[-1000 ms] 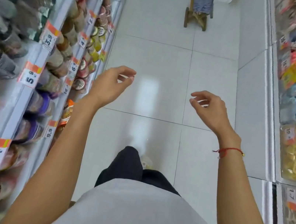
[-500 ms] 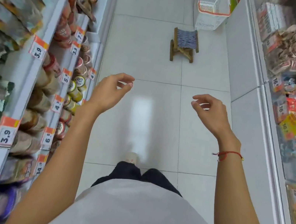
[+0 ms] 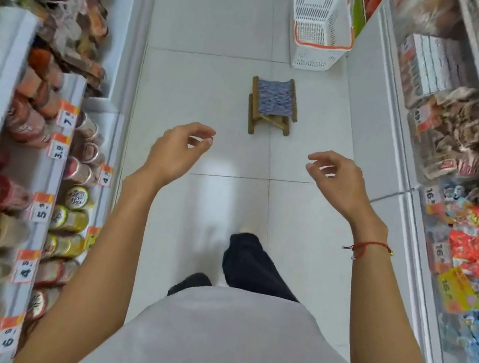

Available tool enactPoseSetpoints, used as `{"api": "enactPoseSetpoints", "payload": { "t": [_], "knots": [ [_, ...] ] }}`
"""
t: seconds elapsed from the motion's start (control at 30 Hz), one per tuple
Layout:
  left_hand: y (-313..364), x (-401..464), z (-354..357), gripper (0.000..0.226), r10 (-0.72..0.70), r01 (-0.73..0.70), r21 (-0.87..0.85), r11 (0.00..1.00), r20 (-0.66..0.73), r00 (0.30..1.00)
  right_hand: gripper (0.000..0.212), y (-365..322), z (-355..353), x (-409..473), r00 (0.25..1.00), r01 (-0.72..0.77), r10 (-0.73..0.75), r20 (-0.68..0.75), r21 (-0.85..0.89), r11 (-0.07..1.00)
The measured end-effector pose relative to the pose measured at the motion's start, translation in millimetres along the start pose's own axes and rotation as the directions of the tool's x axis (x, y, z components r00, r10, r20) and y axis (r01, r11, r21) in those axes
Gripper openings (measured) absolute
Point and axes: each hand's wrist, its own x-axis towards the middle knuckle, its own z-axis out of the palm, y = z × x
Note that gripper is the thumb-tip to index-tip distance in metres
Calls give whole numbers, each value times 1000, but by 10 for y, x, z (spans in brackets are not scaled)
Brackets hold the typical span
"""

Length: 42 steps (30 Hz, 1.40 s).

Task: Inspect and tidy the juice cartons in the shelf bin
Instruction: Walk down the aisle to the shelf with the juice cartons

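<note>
No juice cartons or shelf bin show in the head view. My left hand (image 3: 174, 152) hangs in front of me over the aisle floor, fingers loosely curled, holding nothing. My right hand (image 3: 337, 181) is level with it to the right, also loosely curled around nothing, with a red string bracelet on its wrist. Both hands are apart from the shelves on either side.
A small wooden stool (image 3: 272, 105) with a woven blue seat stands in the aisle ahead. Beyond it a white plastic basket (image 3: 321, 24) with a red rim sits by the right shelving. Shelves of jars (image 3: 72, 202) line the left; packaged snacks (image 3: 459, 134) fill the right.
I have walked forward down the aisle: the stool and basket have come closer and lower in view. Both hands stay raised in the same loose pose.
</note>
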Motion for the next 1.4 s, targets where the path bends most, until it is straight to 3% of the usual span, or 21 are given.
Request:
{"api": "enactPoseSetpoints", "payload": {
  "t": [0.37,0.67,0.87,1.13,1.4],
  "knots": [
    [1284,2540,220,26,81,-84,78,993,42,996,16,138,-890,2332,995,-96,96,-15,53,994],
    [2082,4782,579,24,122,-150,153,977,176,977,13,195,-1656,4340,982,-116,130,-133,111,987],
    [2566,5830,1051,24,106,-156,169,973,273,956,11,324,-2319,5403,970,-98,129,-205,155,983],
    [3342,7013,1912,13,50,-71,99,993,201,978,11,950,-3222,6702,988,-111,121,-97,101,989],
    [4144,7884,2435,23,58,-77,89,993,206,977,16,1303,-3865,7653,988,-148,152,-27,115,982]
  ]
}}
